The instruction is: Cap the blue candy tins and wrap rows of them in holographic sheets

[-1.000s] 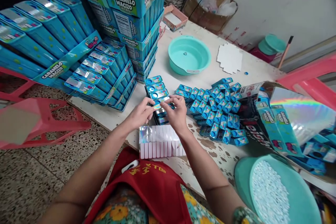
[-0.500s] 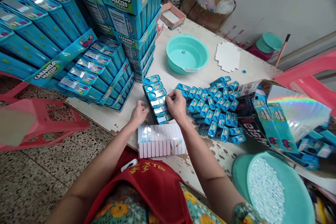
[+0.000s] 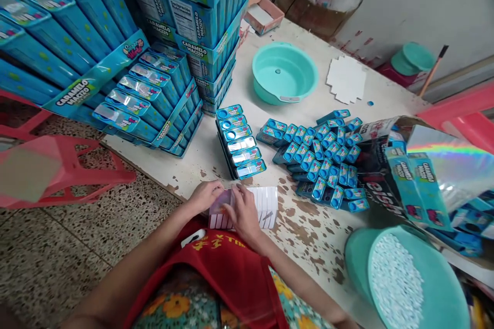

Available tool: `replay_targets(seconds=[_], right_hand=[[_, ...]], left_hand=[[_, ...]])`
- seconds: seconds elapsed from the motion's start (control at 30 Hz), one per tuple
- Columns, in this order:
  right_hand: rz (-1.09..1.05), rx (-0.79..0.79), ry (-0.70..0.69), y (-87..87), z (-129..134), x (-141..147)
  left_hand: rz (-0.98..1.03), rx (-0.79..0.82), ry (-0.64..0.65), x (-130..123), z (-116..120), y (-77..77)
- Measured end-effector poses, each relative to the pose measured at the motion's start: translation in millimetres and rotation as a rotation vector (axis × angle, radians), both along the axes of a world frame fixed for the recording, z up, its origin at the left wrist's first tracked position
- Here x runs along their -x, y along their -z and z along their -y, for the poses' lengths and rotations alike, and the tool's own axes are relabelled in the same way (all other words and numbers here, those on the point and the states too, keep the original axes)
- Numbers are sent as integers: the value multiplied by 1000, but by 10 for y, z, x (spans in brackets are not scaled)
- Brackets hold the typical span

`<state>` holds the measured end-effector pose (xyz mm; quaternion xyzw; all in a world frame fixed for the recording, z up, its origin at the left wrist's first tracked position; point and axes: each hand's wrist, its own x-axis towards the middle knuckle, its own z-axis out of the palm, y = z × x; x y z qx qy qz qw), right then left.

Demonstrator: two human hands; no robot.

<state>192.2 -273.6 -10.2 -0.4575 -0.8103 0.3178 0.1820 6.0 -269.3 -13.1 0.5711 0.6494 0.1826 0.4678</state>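
Observation:
Both hands rest at the near table edge on a row of flat white and holographic cards (image 3: 262, 205). My left hand (image 3: 204, 196) touches the row's left end, and my right hand (image 3: 241, 213) lies over it with fingers pinching one holographic card. Just beyond stands a neat column of small blue candy boxes (image 3: 240, 142). To its right lies a loose heap of the same small blue boxes (image 3: 322, 157).
Large blue "Caramelo Macizo" display cartons (image 3: 127, 61) are stacked at the left and back. An empty teal basin (image 3: 283, 73) sits at the back, a teal basin of white candies (image 3: 401, 280) at the near right. Pink stools (image 3: 57, 175) stand left. The table (image 3: 309, 226) paint is chipped.
Both hands left the column of blue boxes and drew back toward me onto the row of cards. The camera view shifted slightly.

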Motion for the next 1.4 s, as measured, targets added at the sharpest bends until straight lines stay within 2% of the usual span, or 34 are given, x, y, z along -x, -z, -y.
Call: replay_targets(seconds=[0.1,0.2,0.27,0.37,0.43,0.5,0.57,0.6,0.7,0.8,0.9,1.0,1.13,1.27,1.4], right_hand=[[147,-112,-121,46,0,62],[151,-150,-219,59,-3,-12],[120,-142,-241,-6,-5,-77],[36,-41,-171,-263,-79,-118],[-63,62,-85,-501,-182,-102],[-157,138,-12,-705,-297,-74],[-195,159,16,-795,-385,-50],[-189,159,10,-784,-409,-41],[-113,137,-65,-548,-402,-17],[-31,80,-102,-155,-335,13],[29,50,-88,226,-273,51],[80,30,-78,540,-217,76],[96,-16,-66,841,-128,50],[48,-60,-53,983,-63,-8],[87,-112,-111,989,-50,-2]], left_hand=[[-28,26,-43,-36,-34,-56],[-60,57,-96,-49,-47,17],[-108,78,-89,-49,-42,77],[-237,83,-88,-39,-17,55],[-248,-27,-153,-22,8,-62],[-155,-158,-234,3,27,-205],[-81,-218,-251,34,27,-282],[-94,-223,-222,50,17,-272],[-288,-169,-78,86,-47,-51],[-450,-43,32,72,-111,263],[-500,23,105,11,-116,435],[-473,74,131,-37,-66,458],[-426,114,68,-59,19,429],[-489,172,28,-87,51,414],[-423,194,3,-93,54,433]])
